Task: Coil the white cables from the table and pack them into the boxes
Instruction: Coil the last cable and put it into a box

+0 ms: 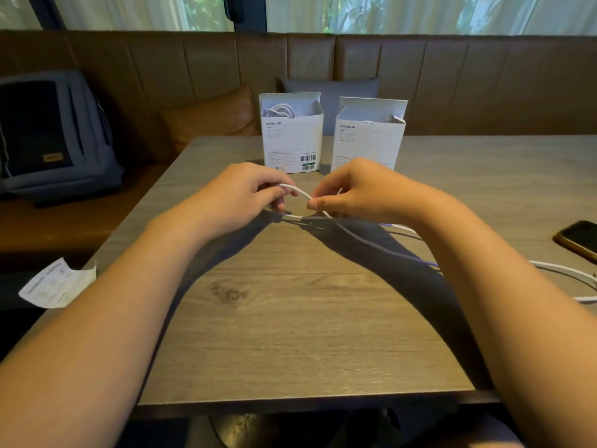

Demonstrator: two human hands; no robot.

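Observation:
A white cable (298,191) runs between my two hands above the middle of the table. My left hand (248,192) grips one part of it with curled fingers. My right hand (352,190) pinches it a short way to the right. From there the cable trails off across the table to the right, under my right forearm, and shows again near the right edge (562,270). Two open white boxes stand behind my hands. The left box (292,140) holds a coiled white cable (279,111). What the right box (368,140) holds is hidden.
A dark phone (578,240) lies at the table's right edge. A folded paper leaflet (56,282) hangs off the left edge. A grey backpack (51,137) and cushions sit on the brown bench behind the wooden table (290,318).

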